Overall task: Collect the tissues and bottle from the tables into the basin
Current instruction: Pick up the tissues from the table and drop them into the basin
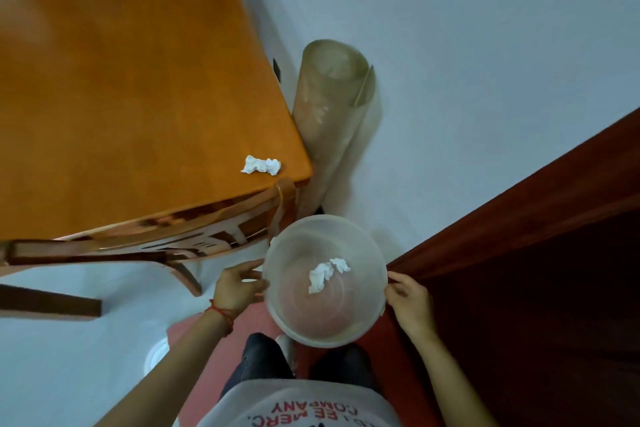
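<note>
Nearest, a round translucent plastic basin [301, 326] carried at waist height, gripped on opposite sides of the rim: left hand [237, 288] curled on the left edge, right hand [410, 300] pinching the right edge. Inside, one crumpled white tissue [327, 274] already collected. No bottle in view. Just beyond, a wooden chair back [145, 243] tucked against an orange wooden table [121, 80]. On the table's near right corner, close to the edge, a second crumpled white tissue [261, 165]. Likely step: carrying the basin to that tissue. Next move calls for freeing one hand to pick it up. Tight passage: dark red-brown cabinet [536, 270] just right, rolled translucent sheet [332, 114] upright past the corner.
</note>
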A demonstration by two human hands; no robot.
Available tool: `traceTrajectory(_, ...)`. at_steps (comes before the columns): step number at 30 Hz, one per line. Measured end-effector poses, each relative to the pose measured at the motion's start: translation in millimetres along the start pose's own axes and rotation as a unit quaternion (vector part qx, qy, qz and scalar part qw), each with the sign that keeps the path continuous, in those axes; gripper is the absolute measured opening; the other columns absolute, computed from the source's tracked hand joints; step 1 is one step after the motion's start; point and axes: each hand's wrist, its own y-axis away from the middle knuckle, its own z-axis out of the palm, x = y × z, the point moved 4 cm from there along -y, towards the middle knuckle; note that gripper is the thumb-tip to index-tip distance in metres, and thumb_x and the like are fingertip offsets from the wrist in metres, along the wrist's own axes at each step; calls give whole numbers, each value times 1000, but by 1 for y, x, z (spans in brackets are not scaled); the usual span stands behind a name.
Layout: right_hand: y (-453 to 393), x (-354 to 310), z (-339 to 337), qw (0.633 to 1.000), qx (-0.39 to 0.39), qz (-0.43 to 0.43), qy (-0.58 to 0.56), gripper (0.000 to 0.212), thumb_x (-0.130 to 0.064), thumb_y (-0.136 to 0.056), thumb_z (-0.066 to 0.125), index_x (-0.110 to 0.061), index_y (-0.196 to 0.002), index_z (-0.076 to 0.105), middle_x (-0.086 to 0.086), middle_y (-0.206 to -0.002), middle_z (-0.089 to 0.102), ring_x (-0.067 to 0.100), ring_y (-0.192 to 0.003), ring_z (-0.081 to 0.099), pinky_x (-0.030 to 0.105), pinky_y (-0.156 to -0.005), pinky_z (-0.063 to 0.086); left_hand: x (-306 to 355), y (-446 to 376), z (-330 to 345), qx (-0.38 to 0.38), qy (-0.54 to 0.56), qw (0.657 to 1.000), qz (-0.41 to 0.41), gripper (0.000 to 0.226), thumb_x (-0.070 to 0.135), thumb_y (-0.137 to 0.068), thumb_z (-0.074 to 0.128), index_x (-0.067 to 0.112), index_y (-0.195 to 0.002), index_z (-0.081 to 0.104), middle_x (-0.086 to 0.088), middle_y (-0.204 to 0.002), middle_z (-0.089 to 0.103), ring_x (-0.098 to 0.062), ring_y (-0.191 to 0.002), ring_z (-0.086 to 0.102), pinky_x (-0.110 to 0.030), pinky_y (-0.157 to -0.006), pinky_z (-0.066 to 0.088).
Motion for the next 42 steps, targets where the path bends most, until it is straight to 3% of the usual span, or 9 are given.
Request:
traceTrajectory(6, -20, -17, 7, 998, -35, -28, 34, 29, -2, -78, 61, -9, -105, 67, 12, -91, 73, 22, -83, 67, 33, -77, 53, -5, 1, -4, 48, 11, 999, -18, 47, -6, -76, 63, 5, -121, 56, -15, -92, 63, -29, -77, 62, -20, -52, 57)
traceTrajectory(11, -41, -29, 10, 993, -84, -52, 60, 31, 0, -79, 60, -5, -109, 65, 10, -79, 68, 18, -74, 64, 19, -66, 47, -8, 8, 1, 97, 26, 994, -38, 45, -7, -76, 63, 3, -120, 57, -16, -96, 64, -34, -83, 62, -42, -73, 57)
traceTrajectory(15, -58, -34, 11, 989, -110, -68, 69, 30, -1, -79, 61, -5, -108, 65, -8, -68, 65, -11, -57, 59, 15, -66, 47, -9, 12, 7, 116, 61, 990, -59, 44, -8, -78, 60, 2, -120, 56, -11, -87, 62, -30, -82, 60, -19, -49, 56)
traceTrajectory(18, -66, -35, 13, 986, -123, -85, 80, 29, -2, -78, 62, -7, -106, 66, -9, -68, 65, -16, -57, 58, 1, -61, 44, -11, 14, 11, 138, 73, 985, -66, 45, -9, -78, 59, 1, -121, 56, -12, -90, 62, -32, -86, 60, -22, -52, 56)
traceTrajectory(24, -75, -42, 18, 978, -161, -96, 89, 29, -8, -80, 64, -7, -109, 65, 13, -93, 72, 25, -88, 67, 37, -86, 52, -16, 21, 14, 170, 75, 980, -72, 43, -8, -77, 60, 2, -120, 57, -10, -84, 63, -24, -72, 61, -32, -63, 55)
traceTrajectory(29, -82, -71, 20, 978, -148, -123, 83, 35, -13, -83, 63, -6, -117, 59, 13, -113, 66, 17, -89, 57, 26, -82, 42, -17, 22, 15, 187, 94, 975, -78, 43, -7, -77, 60, 3, -120, 57, -15, -93, 63, -32, -81, 62, -47, -80, 55)
traceTrajectory(36, -92, -163, 52, 958, -156, -240, -11, 37, -12, -86, 60, -8, -123, 56, 9, -121, 63, 13, -103, 58, 16, -84, 44, -18, 25, 13, 199, 68, 975, -72, 42, 1, -79, 62, 12, -119, 59, -8, -93, 65, -24, -78, 65, -43, -79, 57)
traceTrajectory(38, -98, -185, 72, 948, -173, -267, -3, 38, -14, -86, 61, -9, -124, 55, 8, -121, 63, 14, -104, 59, 14, -83, 44, -21, 27, 13, 195, 53, 977, -72, 42, 5, -79, 63, 17, -119, 59, -6, -96, 66, -19, -78, 67, -41, -77, 58)
traceTrajectory(42, -114, -216, 112, 929, -208, -305, 35, 43, -20, -86, 62, -12, -127, 52, 7, -127, 60, 16, -112, 56, 27, -94, 47, -25, 33, 14, 210, 59, 974, -65, 44, 1, -79, 62, 11, -122, 56, -10, -101, 64, -19, -78, 64, -22, -60, 56)
